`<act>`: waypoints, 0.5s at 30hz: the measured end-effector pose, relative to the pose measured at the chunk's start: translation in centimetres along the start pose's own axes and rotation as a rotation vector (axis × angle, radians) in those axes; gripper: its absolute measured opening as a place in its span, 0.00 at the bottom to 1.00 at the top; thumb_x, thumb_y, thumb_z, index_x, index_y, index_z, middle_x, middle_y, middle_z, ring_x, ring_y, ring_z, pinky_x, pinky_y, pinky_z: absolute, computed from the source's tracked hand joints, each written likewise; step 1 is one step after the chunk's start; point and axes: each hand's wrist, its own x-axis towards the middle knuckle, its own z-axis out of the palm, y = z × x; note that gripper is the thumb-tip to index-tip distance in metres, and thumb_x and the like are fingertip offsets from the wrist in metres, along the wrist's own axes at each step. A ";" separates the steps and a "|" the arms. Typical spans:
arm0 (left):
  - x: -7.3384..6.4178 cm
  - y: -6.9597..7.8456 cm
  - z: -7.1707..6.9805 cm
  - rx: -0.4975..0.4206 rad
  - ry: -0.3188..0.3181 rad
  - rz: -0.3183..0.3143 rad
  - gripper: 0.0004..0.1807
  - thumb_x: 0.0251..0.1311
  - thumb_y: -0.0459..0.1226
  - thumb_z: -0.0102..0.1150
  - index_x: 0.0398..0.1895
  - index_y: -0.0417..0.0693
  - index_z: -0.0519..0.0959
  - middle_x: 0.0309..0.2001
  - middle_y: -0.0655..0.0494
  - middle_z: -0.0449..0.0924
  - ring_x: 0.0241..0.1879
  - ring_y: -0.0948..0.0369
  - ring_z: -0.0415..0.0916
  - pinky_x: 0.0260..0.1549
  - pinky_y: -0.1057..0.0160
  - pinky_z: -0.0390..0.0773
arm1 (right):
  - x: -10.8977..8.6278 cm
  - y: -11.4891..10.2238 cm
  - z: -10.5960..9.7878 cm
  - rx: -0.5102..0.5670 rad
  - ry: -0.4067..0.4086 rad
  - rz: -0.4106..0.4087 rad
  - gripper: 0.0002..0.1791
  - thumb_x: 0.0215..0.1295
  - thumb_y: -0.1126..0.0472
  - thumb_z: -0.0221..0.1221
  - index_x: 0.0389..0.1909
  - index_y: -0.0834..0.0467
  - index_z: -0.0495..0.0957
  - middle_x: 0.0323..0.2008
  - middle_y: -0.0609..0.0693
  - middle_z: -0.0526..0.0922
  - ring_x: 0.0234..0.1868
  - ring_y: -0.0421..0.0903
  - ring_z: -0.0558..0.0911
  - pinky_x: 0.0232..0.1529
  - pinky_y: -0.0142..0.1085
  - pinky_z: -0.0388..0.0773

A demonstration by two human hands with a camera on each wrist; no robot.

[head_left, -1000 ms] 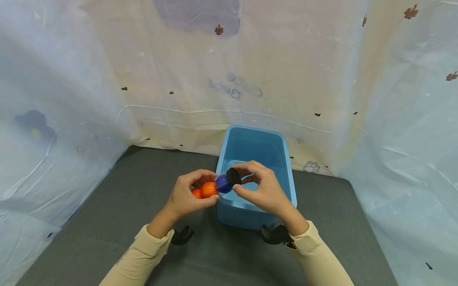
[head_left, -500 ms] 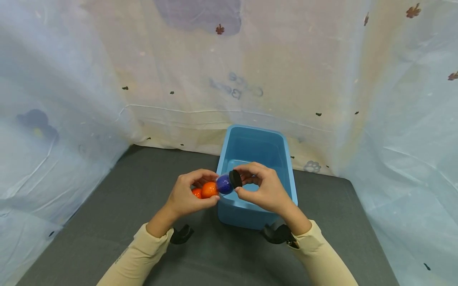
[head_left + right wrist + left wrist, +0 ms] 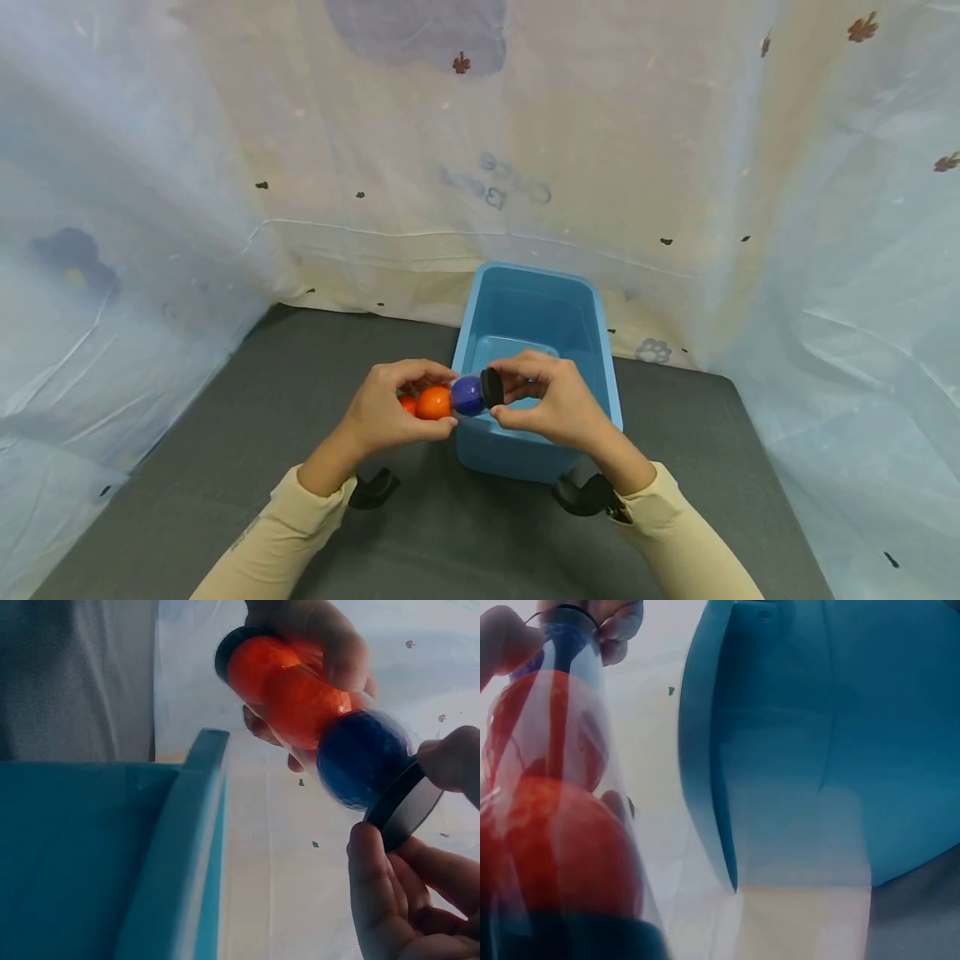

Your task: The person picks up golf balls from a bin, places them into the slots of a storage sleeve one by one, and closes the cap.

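Note:
A clear tube holds two orange balls (image 3: 433, 403) and a blue ball (image 3: 468, 396) in a row. My left hand (image 3: 393, 408) grips the tube around the orange balls, thumb in front and fingers behind. At the tube's right end is a black cap (image 3: 491, 388), pinched at its rim between thumb and fingers of my right hand (image 3: 547, 400). In the right wrist view the cap (image 3: 405, 806) sits against the end beside the blue ball (image 3: 361, 759); whether it is fully seated cannot be told. A dark cap (image 3: 236, 652) covers the opposite end.
A blue plastic bin (image 3: 611, 375) stands on the dark grey table (image 3: 300, 375), just behind and below my hands. Pale patterned sheeting (image 3: 360, 125) hangs at the back and both sides. Black straps (image 3: 375, 489) are at both wrists.
The tube's capped end has dipped slightly, so the tube lies more level. My right hand has lowered a little with the cap and still pinches it. The bin has not moved.

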 end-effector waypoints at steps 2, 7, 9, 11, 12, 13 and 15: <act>0.0 0.1 0.0 0.006 -0.007 0.005 0.23 0.37 0.37 0.77 0.43 0.50 0.83 0.37 0.56 0.86 0.29 0.66 0.78 0.29 0.66 0.81 | -0.2 0.0 0.0 0.010 -0.008 -0.004 0.24 0.51 0.69 0.68 0.52 0.66 0.79 0.40 0.56 0.82 0.36 0.45 0.84 0.39 0.36 0.84; 0.1 0.4 0.0 0.013 -0.029 0.018 0.24 0.37 0.38 0.78 0.43 0.49 0.84 0.38 0.54 0.86 0.29 0.66 0.77 0.30 0.66 0.82 | -0.6 0.2 0.0 0.041 -0.029 -0.013 0.25 0.51 0.71 0.68 0.52 0.69 0.78 0.40 0.59 0.82 0.36 0.47 0.85 0.39 0.38 0.84; 0.1 0.5 0.0 0.014 -0.035 0.030 0.24 0.36 0.38 0.78 0.43 0.50 0.84 0.38 0.55 0.86 0.29 0.66 0.78 0.29 0.66 0.82 | -0.7 0.2 -0.1 0.055 -0.038 -0.022 0.25 0.51 0.71 0.67 0.53 0.70 0.78 0.40 0.60 0.82 0.36 0.47 0.85 0.39 0.38 0.84; 0.3 0.7 0.0 0.012 -0.039 0.047 0.24 0.35 0.37 0.78 0.43 0.50 0.85 0.38 0.55 0.86 0.30 0.66 0.78 0.30 0.67 0.82 | -0.8 0.2 -0.1 0.062 -0.045 -0.031 0.25 0.51 0.72 0.67 0.53 0.70 0.78 0.41 0.60 0.82 0.37 0.47 0.85 0.39 0.39 0.84; 0.4 0.8 0.0 0.015 -0.040 0.054 0.24 0.35 0.37 0.78 0.43 0.50 0.85 0.38 0.56 0.86 0.30 0.67 0.78 0.30 0.67 0.82 | -0.8 0.1 -0.2 0.061 -0.044 -0.037 0.25 0.51 0.72 0.67 0.53 0.71 0.77 0.40 0.60 0.82 0.37 0.47 0.85 0.40 0.39 0.84; 0.5 0.9 0.0 0.018 -0.041 0.061 0.25 0.35 0.36 0.78 0.43 0.50 0.85 0.38 0.57 0.86 0.31 0.67 0.79 0.30 0.67 0.82 | -0.9 0.1 -0.3 0.060 -0.043 -0.042 0.25 0.51 0.72 0.67 0.53 0.71 0.77 0.40 0.60 0.82 0.37 0.47 0.85 0.40 0.38 0.84; 0.6 1.1 0.0 0.030 -0.045 0.064 0.25 0.34 0.37 0.79 0.43 0.52 0.85 0.37 0.58 0.86 0.31 0.68 0.79 0.30 0.68 0.82 | -0.9 0.1 -0.4 0.065 -0.046 -0.045 0.25 0.51 0.72 0.67 0.53 0.71 0.77 0.40 0.60 0.81 0.37 0.48 0.86 0.40 0.38 0.84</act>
